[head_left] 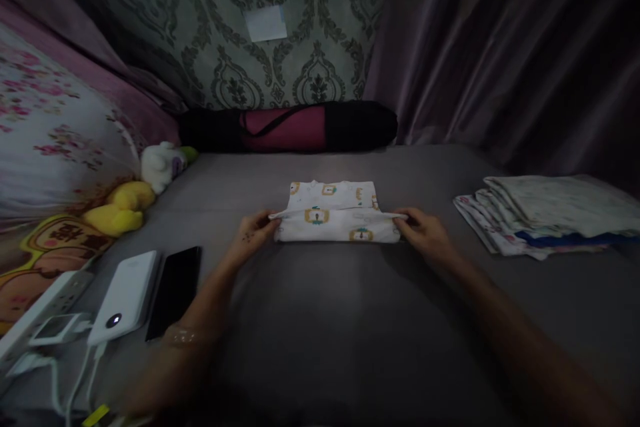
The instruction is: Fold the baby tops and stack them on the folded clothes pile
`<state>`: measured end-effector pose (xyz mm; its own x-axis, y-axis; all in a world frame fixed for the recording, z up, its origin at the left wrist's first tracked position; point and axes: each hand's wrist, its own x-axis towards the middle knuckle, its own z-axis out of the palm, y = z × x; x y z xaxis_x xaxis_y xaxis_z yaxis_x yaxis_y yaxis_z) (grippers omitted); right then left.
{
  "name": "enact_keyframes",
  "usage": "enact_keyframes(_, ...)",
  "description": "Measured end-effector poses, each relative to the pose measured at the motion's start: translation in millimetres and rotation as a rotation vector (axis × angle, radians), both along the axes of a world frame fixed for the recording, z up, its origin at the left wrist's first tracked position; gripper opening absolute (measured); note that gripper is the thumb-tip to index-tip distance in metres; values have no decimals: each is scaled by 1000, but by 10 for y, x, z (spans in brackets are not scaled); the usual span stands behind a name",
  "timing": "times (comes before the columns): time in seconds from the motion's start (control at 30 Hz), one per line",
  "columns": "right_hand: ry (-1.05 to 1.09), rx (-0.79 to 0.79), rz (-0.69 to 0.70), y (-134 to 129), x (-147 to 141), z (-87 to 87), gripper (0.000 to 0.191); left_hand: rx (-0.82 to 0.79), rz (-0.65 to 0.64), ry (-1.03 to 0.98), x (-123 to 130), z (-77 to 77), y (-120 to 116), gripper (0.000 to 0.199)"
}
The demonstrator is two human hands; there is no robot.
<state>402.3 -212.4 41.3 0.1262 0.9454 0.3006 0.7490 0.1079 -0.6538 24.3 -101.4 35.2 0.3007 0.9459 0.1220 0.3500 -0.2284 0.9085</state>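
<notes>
A white printed garment [337, 223] with yellow and green motifs lies partly folded on the grey bed sheet [320, 320]. Its near part is doubled over, and the far part lies flat behind the fold. My left hand [253, 235] pinches the left corner of the folded layer between thumb and fingers. At the opposite corner, my right hand [424, 232] pinches the same layer, pulling the edge taut between both hands. The garment's exact kind is hard to tell in the dim light.
To the right sits a stack of folded cloths [560, 213]. On the left lie a black phone [174, 290], a white power bank [125, 297] with cables, a power strip [45, 310] and plush toys [120, 207]. A black and pink long bag [285, 128] rests along the wall.
</notes>
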Motion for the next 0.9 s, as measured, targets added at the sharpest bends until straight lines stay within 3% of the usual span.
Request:
enact_keyframes(0.17,217,-23,-144,482,-33,-145,35,9,149,-93,263,-165,329,27)
enact_keyframes(0.37,164,11,-347,905,-65,-351,34,101,321,27,523,-314,638,12)
enact_keyframes(0.6,-32,-13,-367,1053,-145,-334,39,269,326,263,625,-443,809,23)
enact_keyframes(0.9,-177,-84,-354,1202,-134,-327,38,272,337,380,697,-487,970,33)
